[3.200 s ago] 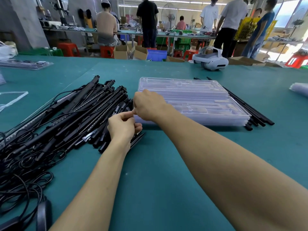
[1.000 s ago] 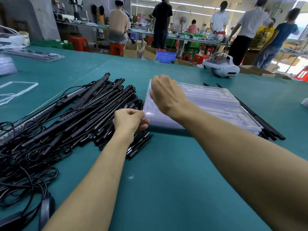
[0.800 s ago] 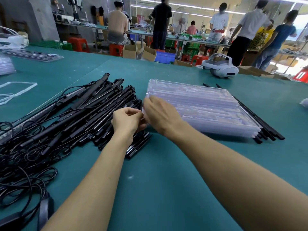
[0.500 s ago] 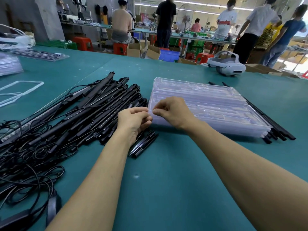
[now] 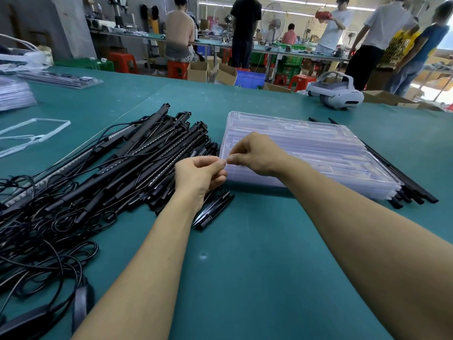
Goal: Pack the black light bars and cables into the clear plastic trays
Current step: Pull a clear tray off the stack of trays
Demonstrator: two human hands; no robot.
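**A:** While both hands crowd the near left corner of the stack of clear moulded plastic trays (image 5: 318, 153), which way does the stack run from the fingers?

**B:** Off to the right and slightly away. Its long side stretches along the teal table mat (image 5: 245, 253) from that corner, so nearly all of the stack lies to the right of the grip.

**A:** And the fingers themselves?

**B:** The left hand (image 5: 199, 174) has thumb and forefinger pressed together on the thin corner lip. The right hand (image 5: 257, 154) pinches the same lip just beside it, with the two thumb tips almost touching. Whether they hold one tray or two neighbouring ones cannot be told, because the plastic is clear.

**A:** So the likely job is peeling the top tray free?

**B:** That looks probable. The lift would have to start at this corner and hinge along the long axis, toward the far right end.

**A:** Where are the parts to go in?

**B:** The long black light bars (image 5: 147, 163) lie heaped just left of the stack. They slant from near left to far right, roughly alongside the tray channels. Their black cables (image 5: 49, 229) tangle at the near left, and the left hand is the nearer one to them. More thin black bars (image 5: 416, 196) poke out beyond the stack's right end.
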